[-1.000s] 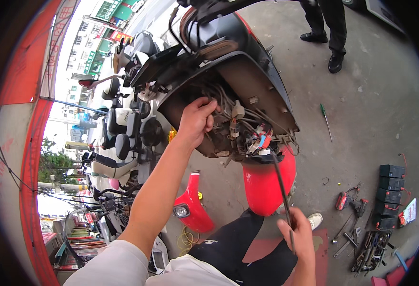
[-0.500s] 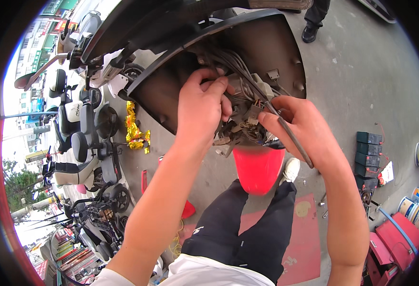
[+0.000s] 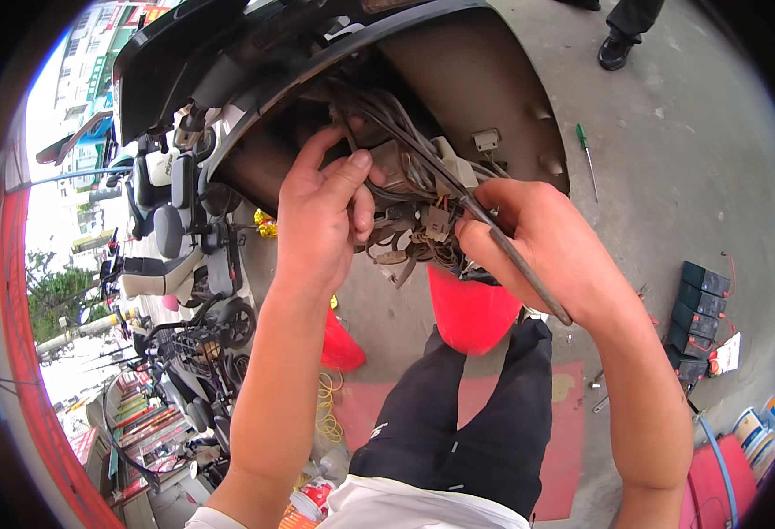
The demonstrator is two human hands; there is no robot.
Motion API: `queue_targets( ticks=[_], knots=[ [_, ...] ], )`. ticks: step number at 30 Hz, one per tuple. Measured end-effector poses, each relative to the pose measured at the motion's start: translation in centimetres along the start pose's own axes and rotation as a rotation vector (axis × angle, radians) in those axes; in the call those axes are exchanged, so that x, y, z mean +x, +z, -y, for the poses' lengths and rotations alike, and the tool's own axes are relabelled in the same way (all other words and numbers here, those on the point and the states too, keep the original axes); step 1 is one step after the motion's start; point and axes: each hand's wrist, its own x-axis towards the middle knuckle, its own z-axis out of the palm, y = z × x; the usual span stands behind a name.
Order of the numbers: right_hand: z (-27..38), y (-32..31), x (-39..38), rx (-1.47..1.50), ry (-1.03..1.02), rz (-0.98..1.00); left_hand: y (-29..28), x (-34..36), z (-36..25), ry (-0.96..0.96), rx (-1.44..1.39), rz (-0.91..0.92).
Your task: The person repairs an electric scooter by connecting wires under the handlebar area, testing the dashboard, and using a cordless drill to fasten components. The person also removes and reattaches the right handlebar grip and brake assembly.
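Note:
Wiring hangs beneath the dark shell (image 3: 493,79) of a scooter's front, above a red fender (image 3: 471,309). My left hand (image 3: 321,207) is at the left of the wires, its fingers curled and the thumb and index finger closed about a thin dark cable (image 3: 350,132). At the right, my right hand (image 3: 537,238) is closed round a thicker black cable (image 3: 515,256), whose free end passes over the hand. Close to its thumb sits a brown plug connector (image 3: 438,223) among tangled wires. My right fingertips are partly hidden behind the cable.
A green-handled screwdriver (image 3: 588,159) lies on the concrete at the right. Farther right stand several dark batteries (image 3: 698,309) and a red toolbox (image 3: 709,485). Parked scooters (image 3: 202,256) line the left. Another person's black shoe (image 3: 615,51) shows at the top right.
My left hand has moved left, away from the middle of the wires. The right hand stays on the black cable. The view has shifted, bringing the screwdriver into sight.

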Motion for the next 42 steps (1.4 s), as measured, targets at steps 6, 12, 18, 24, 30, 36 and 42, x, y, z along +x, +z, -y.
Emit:
queue_targets(
  ticks=[6, 12, 18, 24, 30, 36, 42],
  knots=[
    [-0.8, 0.5, 0.5, 0.092, -0.006, -0.024, -0.1, 0.0, -0.2, 0.006, -0.001, 0.021],
    [-0.9, 0.0, 0.5, 0.047, -0.025, -0.01, -0.3, 0.1, 0.0, -0.003, -0.038, 0.026],
    [-1.3, 0.1, 0.9, 0.073, -0.041, -0.013, 0.1, 0.1, -0.3, -0.026, -0.028, 0.009],
    [-0.2, -0.2, 0.8, -0.031, -0.088, -0.06, 0.3, 0.0, -0.5, -0.024, -0.022, 0.0],
    [-0.8, -0.8, 1.5, -0.123, -0.224, -0.06, 0.1, 0.2, -0.2, -0.015, -0.006, 0.004],
    [-1.5, -0.1, 1.2, -0.195, -0.32, -0.101, -0.3, 0.3, -0.1, -0.003, -0.022, 0.025],
    [-4.4, -2.1, -5.1, -0.186, -0.189, 0.076, 0.0, -1.0, -1.0, -0.007, -0.02, -0.015]
  ],
)
